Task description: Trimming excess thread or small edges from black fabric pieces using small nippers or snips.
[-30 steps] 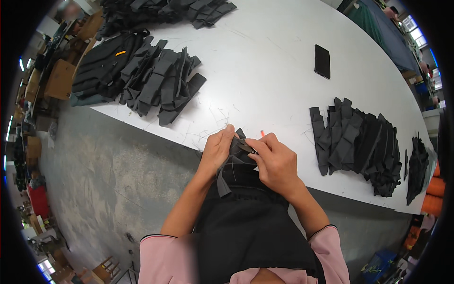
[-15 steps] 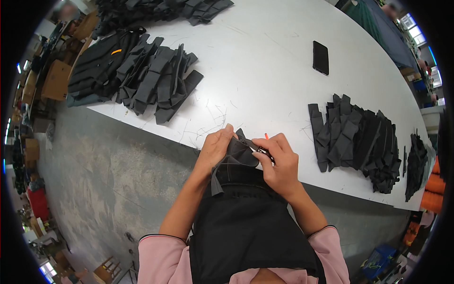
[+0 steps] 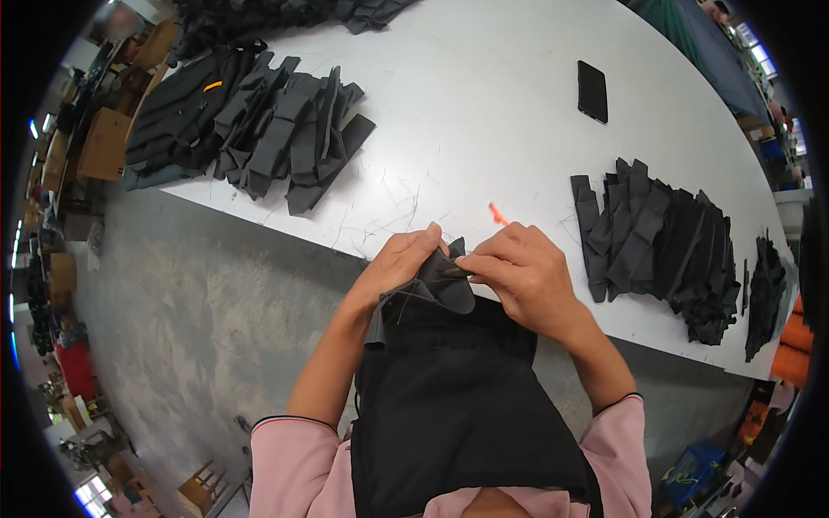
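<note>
My left hand grips a dark grey fabric piece at the table's near edge, thumb on top. The fabric is folded and crumpled, a loose flap hanging below that hand. My right hand is closed, its fingertips pinched at the fabric's right edge. An orange-red end sticks out past its knuckles, blurred; it seems to belong to a small dark tool mostly hidden in this hand, whose kind I cannot make out. Under the fabric lies the black apron I wear.
On the white table, a pile of dark fabric strips lies left beside stacked black pieces. More strips lie right. A black phone rests farther back. Loose threads are scattered near the left edge.
My right hand has turned and moved slightly up and right, so the dark tool seen between its fingers is now mostly hidden. The orange-red end has risen. My left hand still holds the fabric.
</note>
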{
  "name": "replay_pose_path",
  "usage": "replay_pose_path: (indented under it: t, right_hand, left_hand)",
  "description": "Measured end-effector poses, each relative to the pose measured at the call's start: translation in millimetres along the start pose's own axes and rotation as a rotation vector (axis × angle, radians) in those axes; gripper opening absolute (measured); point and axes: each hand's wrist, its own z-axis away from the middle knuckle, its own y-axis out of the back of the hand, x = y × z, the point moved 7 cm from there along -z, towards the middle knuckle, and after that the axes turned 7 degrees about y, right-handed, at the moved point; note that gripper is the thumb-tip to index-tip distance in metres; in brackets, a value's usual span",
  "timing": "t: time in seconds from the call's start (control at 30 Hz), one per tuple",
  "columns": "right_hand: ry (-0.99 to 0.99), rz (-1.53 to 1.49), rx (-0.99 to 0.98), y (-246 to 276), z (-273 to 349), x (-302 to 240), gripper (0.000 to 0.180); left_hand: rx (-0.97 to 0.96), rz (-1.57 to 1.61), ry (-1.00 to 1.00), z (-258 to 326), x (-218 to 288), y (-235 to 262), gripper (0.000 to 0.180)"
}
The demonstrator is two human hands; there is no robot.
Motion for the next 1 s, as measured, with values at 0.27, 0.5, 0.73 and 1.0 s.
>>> replay_pose_path:
  t: [0.27, 0.5, 0.73, 1.0]
  right_hand:
    - [0.325, 0.137, -0.249, -11, -12, -20, 0.018]
    - [0.368, 0.129, -0.317, -13, -14, -21, 0.016]
    - [0.381, 0.097, -0.298, -11, -15, -22, 0.015]
    - [0.394, 0.068, -0.277, -14, -13, -25, 0.014]
  left_hand:
    - [-0.111, -0.036, 0.047, 8, 4, -15, 0.047]
    - [-0.108, -0.058, 0.022, 11, 5, -16, 0.044]
    - [-0.089, -0.053, 0.036, 11, 3, -16, 0.041]
    - [-0.108, -0.026, 0.010, 10, -1, -20, 0.040]
